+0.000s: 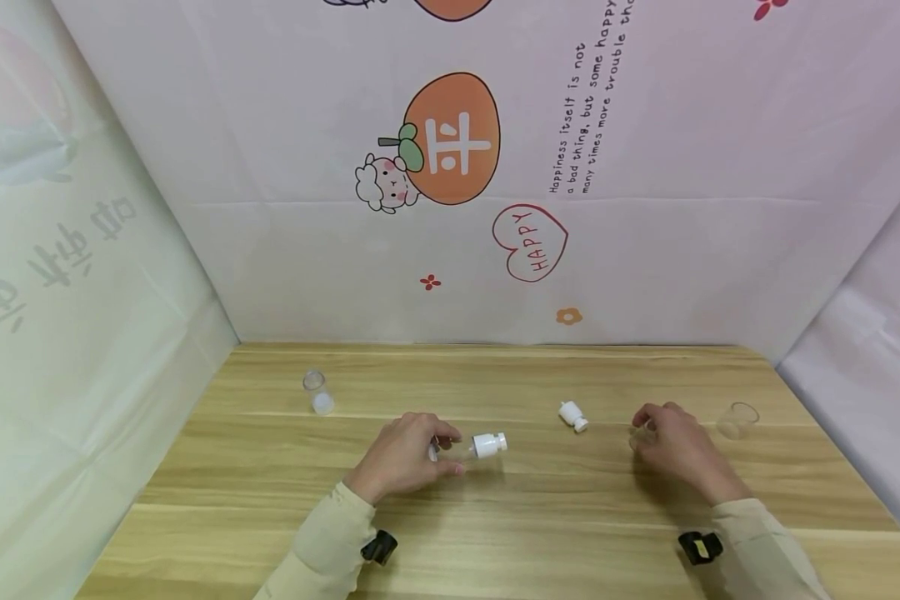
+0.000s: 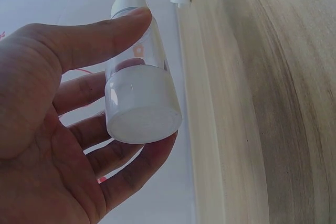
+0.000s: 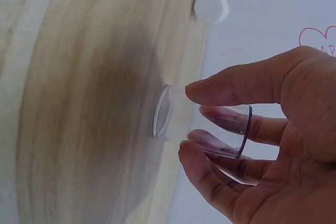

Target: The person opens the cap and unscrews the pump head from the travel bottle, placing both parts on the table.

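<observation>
My left hand (image 1: 405,454) holds a small clear pump bottle (image 2: 144,103) on its side, thumb on one side and fingers round the other. Its white pump head (image 1: 489,445) points right, and its thick white base faces the left wrist camera. Over on the right, my right hand (image 1: 678,446) grips a clear cylindrical cap (image 3: 244,129) between thumb and fingers, low over the wooden table. The cap's rim shows in the right wrist view, while the hand mostly covers it in the head view. Between the hands lies a loose white pump head (image 1: 573,416).
A clear bottle (image 1: 317,392) with a white bottom is at the back left of the wooden table (image 1: 495,533). Another clear cap (image 1: 738,420) sits to the right of my right hand. White printed sheets (image 1: 307,275) rise behind the table and at both sides.
</observation>
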The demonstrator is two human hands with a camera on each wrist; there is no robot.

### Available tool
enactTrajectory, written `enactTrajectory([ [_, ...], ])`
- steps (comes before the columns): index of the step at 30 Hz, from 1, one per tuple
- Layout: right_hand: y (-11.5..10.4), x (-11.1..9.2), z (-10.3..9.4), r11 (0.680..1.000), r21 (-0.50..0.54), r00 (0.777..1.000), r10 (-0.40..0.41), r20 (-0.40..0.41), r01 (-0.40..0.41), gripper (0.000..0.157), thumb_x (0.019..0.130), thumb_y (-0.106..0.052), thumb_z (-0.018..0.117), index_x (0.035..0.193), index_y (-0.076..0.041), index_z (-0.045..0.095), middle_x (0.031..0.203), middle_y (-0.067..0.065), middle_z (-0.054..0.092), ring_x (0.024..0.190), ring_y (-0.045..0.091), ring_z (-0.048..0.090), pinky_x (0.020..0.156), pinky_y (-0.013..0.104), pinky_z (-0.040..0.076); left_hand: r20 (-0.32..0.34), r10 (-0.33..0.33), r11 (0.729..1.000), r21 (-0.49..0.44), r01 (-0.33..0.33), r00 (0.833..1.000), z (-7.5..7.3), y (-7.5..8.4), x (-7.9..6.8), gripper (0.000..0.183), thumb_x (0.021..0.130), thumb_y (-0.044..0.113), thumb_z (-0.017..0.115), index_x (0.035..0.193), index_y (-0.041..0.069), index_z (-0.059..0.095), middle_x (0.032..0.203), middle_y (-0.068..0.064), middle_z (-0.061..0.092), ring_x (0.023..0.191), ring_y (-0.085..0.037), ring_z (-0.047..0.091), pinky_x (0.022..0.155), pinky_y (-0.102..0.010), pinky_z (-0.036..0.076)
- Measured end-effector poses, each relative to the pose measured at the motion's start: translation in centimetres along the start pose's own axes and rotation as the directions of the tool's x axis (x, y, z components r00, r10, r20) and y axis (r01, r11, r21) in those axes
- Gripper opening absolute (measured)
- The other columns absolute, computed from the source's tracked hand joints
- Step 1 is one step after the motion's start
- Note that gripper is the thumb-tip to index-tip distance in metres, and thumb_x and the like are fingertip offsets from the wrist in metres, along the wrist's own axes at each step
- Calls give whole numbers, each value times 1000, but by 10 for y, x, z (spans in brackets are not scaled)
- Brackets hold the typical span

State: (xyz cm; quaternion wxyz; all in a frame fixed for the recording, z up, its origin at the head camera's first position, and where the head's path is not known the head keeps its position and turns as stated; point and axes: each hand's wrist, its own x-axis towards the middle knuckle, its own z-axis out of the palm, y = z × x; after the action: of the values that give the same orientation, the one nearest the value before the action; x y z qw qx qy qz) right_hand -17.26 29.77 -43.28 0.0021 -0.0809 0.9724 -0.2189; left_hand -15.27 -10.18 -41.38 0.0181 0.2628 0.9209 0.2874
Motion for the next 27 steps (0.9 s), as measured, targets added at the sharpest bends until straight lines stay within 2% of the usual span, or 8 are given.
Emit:
enactTrajectory([
  [16,-2,0,4,998,-58,1000,-12,-29,10,25,80,-6,69,104,4,68,97,24,60,85,38,59,74,56,49,6,-10,1000,-9,10,1000,0,-1,0,39,80,31,88,110,9,78,93,0,73,80,-7,62,71,-27,49],
  [20,-2,-1,5,997,-76,999,-16,-38,13,27,80,-6,70,105,3,67,99,25,60,87,43,59,74,59,49,3,1,1000,-15,-1,1000,1,-1,0,39,80,30,88,110,8,78,93,0,73,81,-8,62,70,-28,49],
  [27,-4,-6,1,997,-72,997,-28,-72,23,39,81,-10,72,116,4,64,112,33,55,101,54,52,77,62,47,4,3,1000,-21,-3,1000,1,-1,0,40,79,29,88,110,7,77,94,-2,74,81,-9,63,70,-27,51],
])
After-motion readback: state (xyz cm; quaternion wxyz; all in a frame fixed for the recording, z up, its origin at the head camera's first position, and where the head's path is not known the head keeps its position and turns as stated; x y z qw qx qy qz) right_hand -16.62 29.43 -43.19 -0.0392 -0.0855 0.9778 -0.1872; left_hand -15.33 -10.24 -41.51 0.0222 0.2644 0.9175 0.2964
